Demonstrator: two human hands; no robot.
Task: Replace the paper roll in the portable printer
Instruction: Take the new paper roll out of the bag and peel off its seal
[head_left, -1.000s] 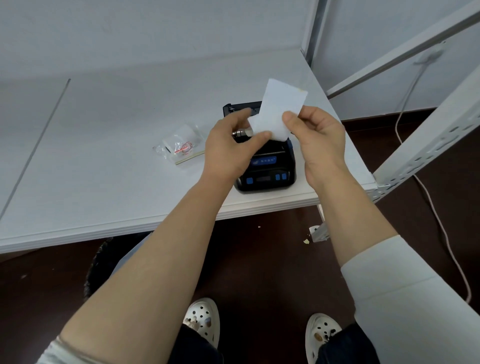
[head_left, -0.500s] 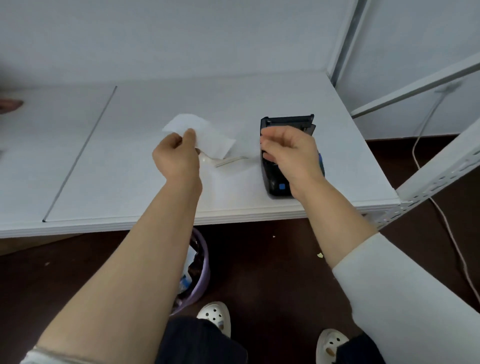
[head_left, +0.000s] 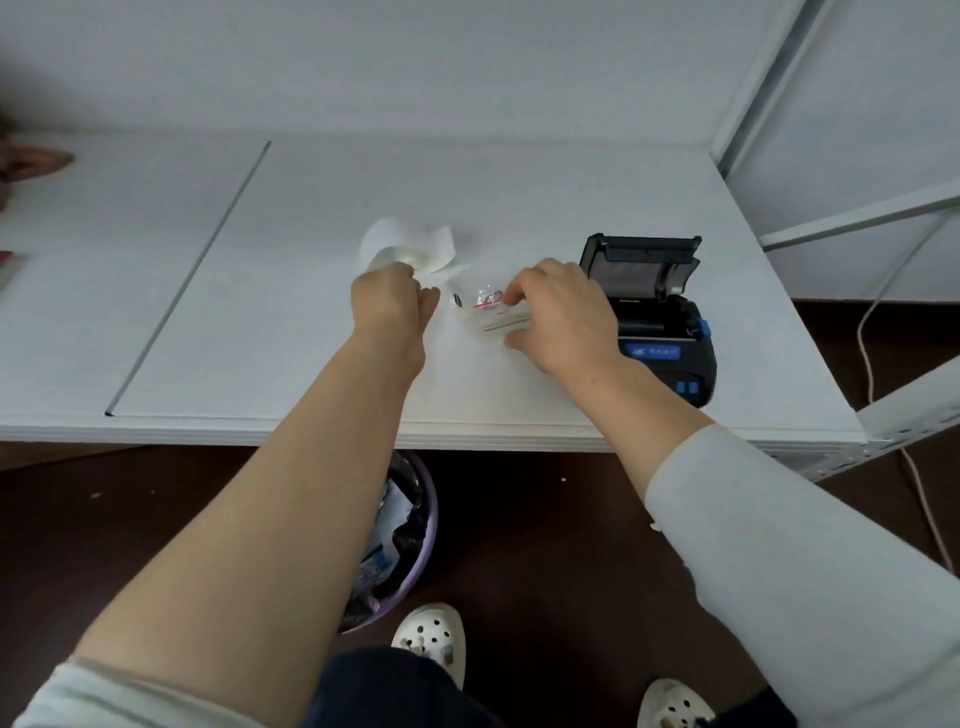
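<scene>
The black portable printer (head_left: 662, 332) with blue buttons sits near the table's right front, its lid (head_left: 641, 262) tipped up and the paper bay open. My left hand (head_left: 392, 301) is closed on a loose curl of white paper (head_left: 408, 249), resting on the table to the printer's left. My right hand (head_left: 563, 317) hovers between paper and printer, fingers spread over a clear plastic packet (head_left: 485, 306) with a red mark. Whether the fingers touch the packet is hard to tell.
The white table (head_left: 311, 218) has a seam strip (head_left: 192, 275) on the left and a front edge close to my arms. A purple waste bin (head_left: 400, 540) stands under it. Shelf posts (head_left: 753, 83) and a cable (head_left: 878, 306) are at right. Someone's hand (head_left: 31, 161) shows far left.
My left hand carried the paper from above the printer leftward and down onto the table. My right hand left the printer and moved left over the plastic packet. The view shifted left.
</scene>
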